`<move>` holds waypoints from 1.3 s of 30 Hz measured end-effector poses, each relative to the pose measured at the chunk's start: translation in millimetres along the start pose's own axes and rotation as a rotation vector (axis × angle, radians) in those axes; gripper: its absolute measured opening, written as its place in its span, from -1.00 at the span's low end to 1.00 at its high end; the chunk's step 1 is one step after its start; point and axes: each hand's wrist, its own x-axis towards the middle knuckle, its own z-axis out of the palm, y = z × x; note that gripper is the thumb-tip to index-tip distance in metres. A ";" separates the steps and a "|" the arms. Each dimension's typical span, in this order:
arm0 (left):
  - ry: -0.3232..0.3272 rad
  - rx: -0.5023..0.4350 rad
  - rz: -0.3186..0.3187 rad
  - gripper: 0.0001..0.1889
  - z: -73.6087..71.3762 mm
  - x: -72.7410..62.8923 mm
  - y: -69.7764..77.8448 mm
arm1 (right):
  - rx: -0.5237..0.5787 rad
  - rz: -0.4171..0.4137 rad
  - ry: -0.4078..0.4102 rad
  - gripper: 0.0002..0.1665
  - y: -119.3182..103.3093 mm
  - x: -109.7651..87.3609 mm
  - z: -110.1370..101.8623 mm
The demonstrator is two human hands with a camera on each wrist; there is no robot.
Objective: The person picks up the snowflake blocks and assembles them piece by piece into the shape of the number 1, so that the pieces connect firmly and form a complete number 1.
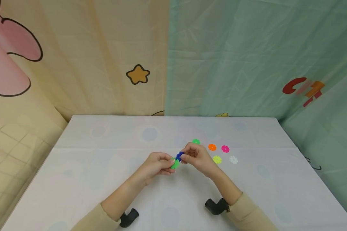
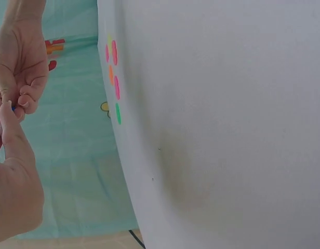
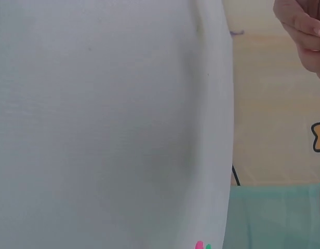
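Over the middle of the table, my left hand (image 1: 157,164) pinches a green notched plastic disc (image 1: 175,164) between thumb and fingers. A dark blue disc (image 1: 179,156) of the same snowflake kind is pinched in my right hand (image 1: 199,159). The two discs meet edge to edge at a slant; whether they interlock I cannot tell. In the left wrist view, the fingers of both hands come together at the left border and mostly hide the discs. Only part of a hand (image 3: 308,36) shows at the right wrist view's upper right corner.
Several loose discs lie beyond and right of my right hand: green (image 1: 196,141), orange (image 1: 212,147), pink (image 1: 225,149), yellow (image 1: 217,159) and white (image 1: 233,159). A pale cloth covers the table (image 1: 104,179). Printed curtains (image 1: 219,64) hang behind it. Black curved pieces (image 1: 216,207) sit by both wrists.
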 end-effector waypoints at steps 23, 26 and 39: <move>0.027 0.015 0.008 -0.84 6.0 -7.9 -1.7 | -0.174 -0.180 0.035 -0.90 0.3 -11.8 12.8; 0.020 0.039 0.017 -0.84 5.5 -8.0 -2.7 | -0.239 -0.260 0.005 -0.87 -2.3 -10.9 13.3; 0.030 -0.045 0.012 -0.83 1.8 -9.1 -5.5 | -0.110 -0.218 0.019 -0.89 1.4 -9.7 16.4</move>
